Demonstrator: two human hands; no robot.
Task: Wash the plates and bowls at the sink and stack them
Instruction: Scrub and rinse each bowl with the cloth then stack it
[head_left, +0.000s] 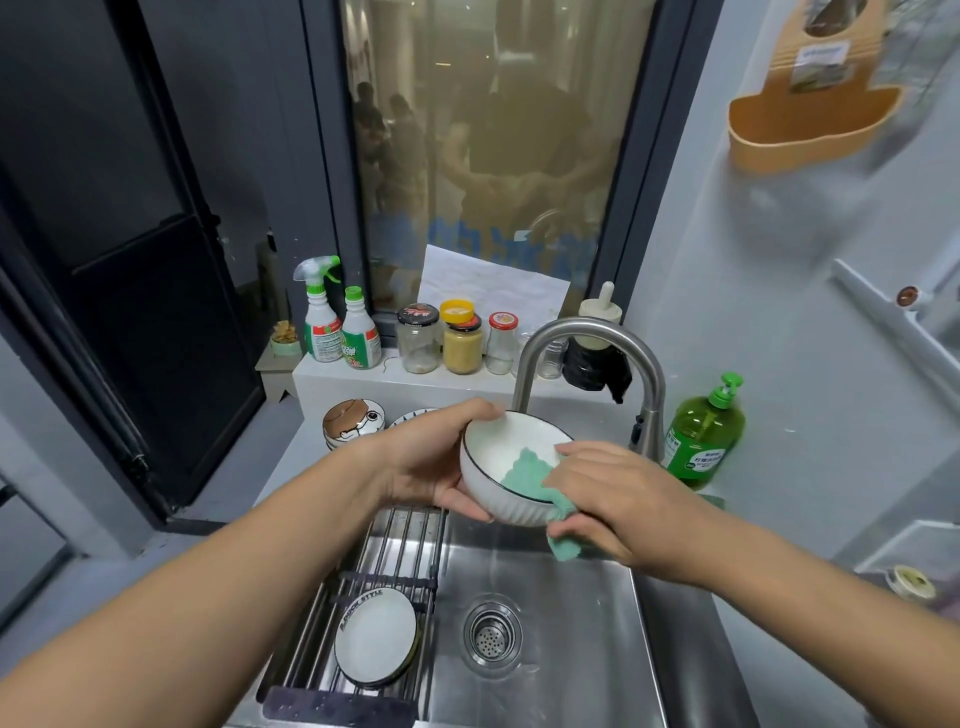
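Note:
My left hand (423, 465) grips a white bowl with a dark rim (496, 449), tilted over the steel sink (561, 613). With my right hand (605, 499) I press a green cloth (524, 470) against the bowl's inside and over its rim. On the roll-up rack (395, 545) across the sink's left side lies an upturned white plate (375, 636). A stack of patterned bowls (354, 422) stands on the counter behind my left hand, with another dish partly hidden beside it.
The curved faucet (587, 338) rises right behind the bowl. A green dish soap bottle (704, 434) stands to its right. Spray bottles (337, 327) and jars (460, 338) line the window ledge. The drain strainer (491, 634) sits mid-sink.

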